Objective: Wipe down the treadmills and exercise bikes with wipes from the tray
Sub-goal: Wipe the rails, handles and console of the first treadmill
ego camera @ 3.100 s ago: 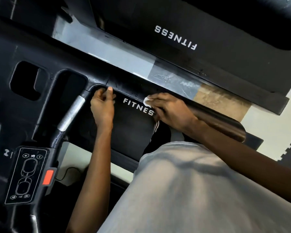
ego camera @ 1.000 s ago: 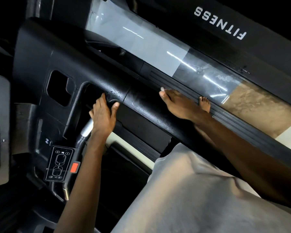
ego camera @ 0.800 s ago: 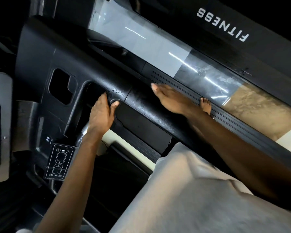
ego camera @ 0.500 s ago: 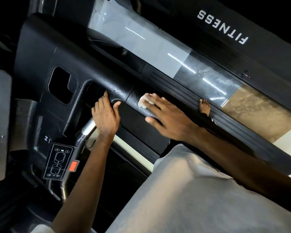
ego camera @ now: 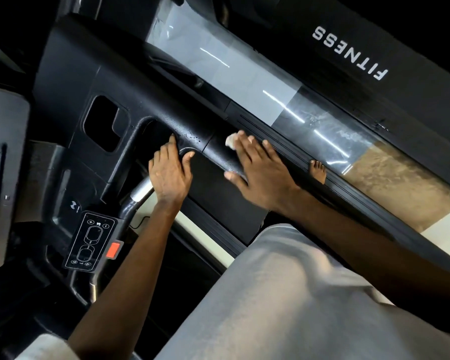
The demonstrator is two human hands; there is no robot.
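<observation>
Treadmill handrail (ego camera: 216,155) bears wipe (ego camera: 230,141) under flat right hand (ego camera: 263,175), beside console pocket (ego camera: 153,136).

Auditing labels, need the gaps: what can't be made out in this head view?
All head view:
1. Wipe: mostly hidden under the right hand; only a white corner shows.
2. Tray of wipes: outside the frame.
3. Control panel: symbols too small to read.
4. Handlebar: its upper end is covered by the left hand.
5. Grey panel: cut off by the left edge.

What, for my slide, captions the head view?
Right hand presses a small white wipe on the black treadmill handlebar; left hand rests alongside.
</observation>
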